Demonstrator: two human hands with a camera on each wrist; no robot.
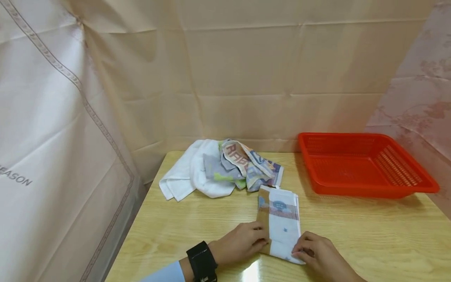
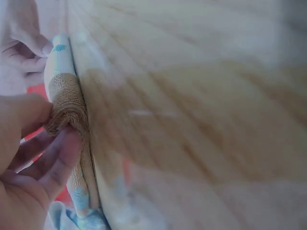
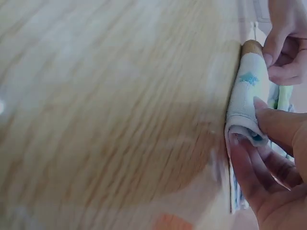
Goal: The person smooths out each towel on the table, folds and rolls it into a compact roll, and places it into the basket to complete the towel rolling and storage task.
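A folded towel [image 1: 283,231], white with a tan band and small blue marks, lies on the wooden table before me. My left hand [image 1: 243,241] pinches its left side near the front end; in the left wrist view the tan terry edge [image 2: 69,103] is a rolled fold between thumb and fingers. At the front right corner my right hand [image 1: 318,252] pinches the white edge. Seen from the right wrist, the thumb lies over the rolled white layers [image 3: 243,120] and the fingers are under them. The towel's back end meets a heap of cloths.
Behind the towel lies a loose heap: a white towel [image 1: 197,172] and printed cloths [image 1: 239,162] with lettering. A red plastic basket [image 1: 356,188] with perforated sides stands at the back right of the table [image 1: 197,223]. Cloth sheets [image 1: 239,70] hang behind and at both sides.
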